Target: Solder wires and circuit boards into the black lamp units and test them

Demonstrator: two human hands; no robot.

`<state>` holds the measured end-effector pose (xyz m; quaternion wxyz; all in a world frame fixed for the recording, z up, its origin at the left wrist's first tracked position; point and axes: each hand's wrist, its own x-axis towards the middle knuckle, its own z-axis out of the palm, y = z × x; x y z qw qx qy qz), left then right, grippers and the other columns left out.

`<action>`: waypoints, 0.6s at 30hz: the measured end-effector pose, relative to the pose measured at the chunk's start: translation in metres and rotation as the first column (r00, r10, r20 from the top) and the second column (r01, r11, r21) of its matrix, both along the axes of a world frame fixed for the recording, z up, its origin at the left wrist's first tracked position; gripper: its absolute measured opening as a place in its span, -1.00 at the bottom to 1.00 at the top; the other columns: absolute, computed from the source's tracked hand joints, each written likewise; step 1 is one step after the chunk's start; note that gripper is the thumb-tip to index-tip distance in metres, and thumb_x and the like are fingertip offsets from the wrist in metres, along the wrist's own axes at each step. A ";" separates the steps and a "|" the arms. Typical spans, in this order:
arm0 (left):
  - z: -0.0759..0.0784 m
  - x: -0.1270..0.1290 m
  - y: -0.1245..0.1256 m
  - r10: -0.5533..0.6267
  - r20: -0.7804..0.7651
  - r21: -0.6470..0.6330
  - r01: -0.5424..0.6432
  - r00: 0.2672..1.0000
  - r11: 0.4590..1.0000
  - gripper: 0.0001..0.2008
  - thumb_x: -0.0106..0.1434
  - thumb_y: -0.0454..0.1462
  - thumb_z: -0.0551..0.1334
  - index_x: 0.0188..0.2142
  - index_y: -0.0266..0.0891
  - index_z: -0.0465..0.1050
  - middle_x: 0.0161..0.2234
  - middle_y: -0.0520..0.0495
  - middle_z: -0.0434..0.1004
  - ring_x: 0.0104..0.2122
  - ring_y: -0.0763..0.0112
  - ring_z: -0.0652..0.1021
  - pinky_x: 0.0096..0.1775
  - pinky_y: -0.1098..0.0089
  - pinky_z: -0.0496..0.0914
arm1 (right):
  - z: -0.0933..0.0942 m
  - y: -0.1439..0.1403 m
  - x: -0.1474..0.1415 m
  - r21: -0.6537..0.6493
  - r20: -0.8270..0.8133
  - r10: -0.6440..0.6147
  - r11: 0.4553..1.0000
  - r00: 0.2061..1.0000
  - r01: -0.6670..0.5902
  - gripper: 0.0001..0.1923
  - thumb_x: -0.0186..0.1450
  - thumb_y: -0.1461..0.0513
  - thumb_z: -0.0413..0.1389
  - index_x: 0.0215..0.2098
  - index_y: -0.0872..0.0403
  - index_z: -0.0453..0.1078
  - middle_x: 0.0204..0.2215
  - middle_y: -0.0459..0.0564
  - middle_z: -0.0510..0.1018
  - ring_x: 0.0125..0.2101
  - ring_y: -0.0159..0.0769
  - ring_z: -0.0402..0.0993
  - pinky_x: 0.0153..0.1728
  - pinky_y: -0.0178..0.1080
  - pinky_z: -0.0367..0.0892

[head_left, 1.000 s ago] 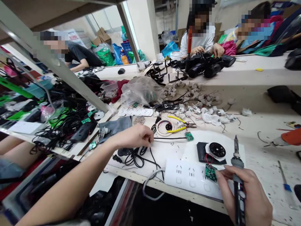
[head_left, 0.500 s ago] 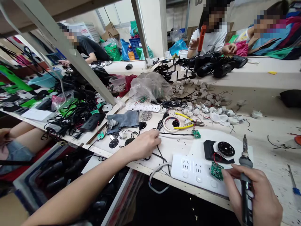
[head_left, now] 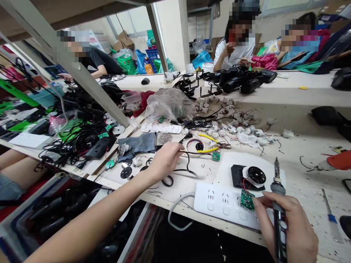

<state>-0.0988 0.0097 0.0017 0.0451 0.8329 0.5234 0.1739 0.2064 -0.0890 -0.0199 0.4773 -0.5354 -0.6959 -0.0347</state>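
Note:
My left hand (head_left: 165,159) is closed on a black cable (head_left: 188,162) above the middle of the bench. One strand of cable runs right toward a small green circuit board (head_left: 216,156). In my right hand (head_left: 293,219), a soldering iron (head_left: 279,215) stands tip up. The thumb and forefinger of that hand also pinch the edge of a green circuit board (head_left: 247,199) over the white power strip (head_left: 227,204). Red wires lead from this board to a motor with a round black disc (head_left: 256,175), which rests on a black block (head_left: 238,177).
Yellow-handled pliers (head_left: 208,143) and a tape roll (head_left: 189,145) lie beyond my left hand. Small white motors (head_left: 233,120) are heaped farther back. A screwdriver (head_left: 330,215) and an orange tool (head_left: 340,160) lie at right. Other people sit across the bench and at left.
My left hand has lifted a little, and the black cable's loose end has come up and swung right with it. The view has shifted right. My right hand keeps its hold.

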 end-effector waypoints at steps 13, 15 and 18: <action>0.002 0.035 -0.013 -0.278 -0.246 -0.032 0.278 0.929 0.960 -0.81 0.25 -0.42 0.06 -0.25 -0.27 0.42 -0.24 -0.17 0.43 -0.29 0.22 0.45 -0.27 0.27 0.41 | -0.010 0.009 -0.005 -0.038 -0.013 0.037 0.999 0.999 -0.037 -0.81 0.36 0.36 0.09 -0.06 0.10 0.33 -0.34 -0.04 0.37 -0.37 -0.34 0.42 -0.36 -0.32 0.38; 0.005 0.039 -0.016 -0.365 -0.237 -0.123 0.345 0.900 0.931 -0.75 0.25 -0.47 0.02 -0.20 -0.26 0.42 -0.24 -0.14 0.42 -0.33 0.29 0.46 -0.32 0.34 0.40 | -0.013 0.010 -0.004 -0.035 0.000 0.033 0.999 0.999 -0.033 -0.79 0.36 0.38 0.08 -0.04 0.11 0.33 -0.34 -0.04 0.36 -0.37 -0.34 0.42 -0.36 -0.32 0.39; 0.011 0.042 -0.019 -0.399 -0.160 -0.282 0.346 0.903 0.895 -0.71 0.24 -0.49 0.03 -0.19 -0.25 0.45 -0.23 -0.12 0.43 -0.38 0.35 0.49 -0.36 0.39 0.41 | -0.016 0.012 -0.003 -0.038 0.005 0.011 0.999 1.000 -0.011 -0.80 0.37 0.38 0.06 -0.04 0.13 0.33 -0.34 -0.05 0.35 -0.36 -0.35 0.42 -0.35 -0.33 0.39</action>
